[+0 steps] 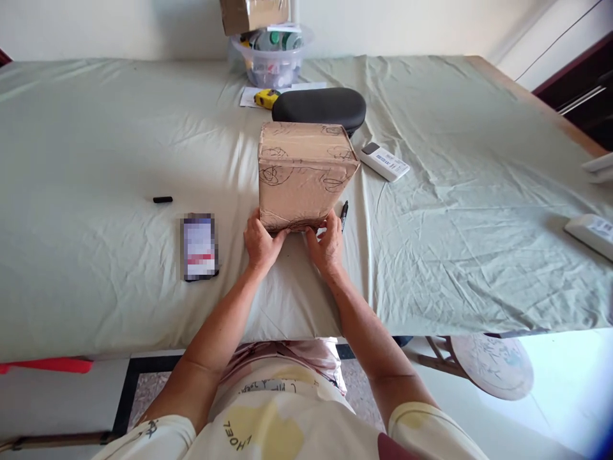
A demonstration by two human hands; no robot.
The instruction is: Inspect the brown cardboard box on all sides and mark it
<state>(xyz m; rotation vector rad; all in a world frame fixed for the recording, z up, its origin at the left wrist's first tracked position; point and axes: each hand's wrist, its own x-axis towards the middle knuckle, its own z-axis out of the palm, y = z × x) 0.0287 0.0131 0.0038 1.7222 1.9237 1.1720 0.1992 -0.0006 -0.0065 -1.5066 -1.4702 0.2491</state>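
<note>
A brown cardboard box (301, 191) with black scribbles near its corners stands in front of me on the cloth-covered table. My left hand (263, 243) grips its lower left corner, thumb along the near bottom edge. On the lower right corner my right hand (326, 246) is closed in the same way. The undersides of the box and some fingertips are hidden. Just beyond my right hand lies a black marker (344, 216), partly covered by the hand. Its loose black cap (163, 199) rests far to the left.
A phone (200, 248) lies left of my hands. Behind the box are a black case (320, 107), a yellow tape measure (266, 98) and a clear plastic tub (272, 67) of odds and ends. A white-and-grey device (385, 162) sits to the right. A stool (493, 365) stands below the table edge.
</note>
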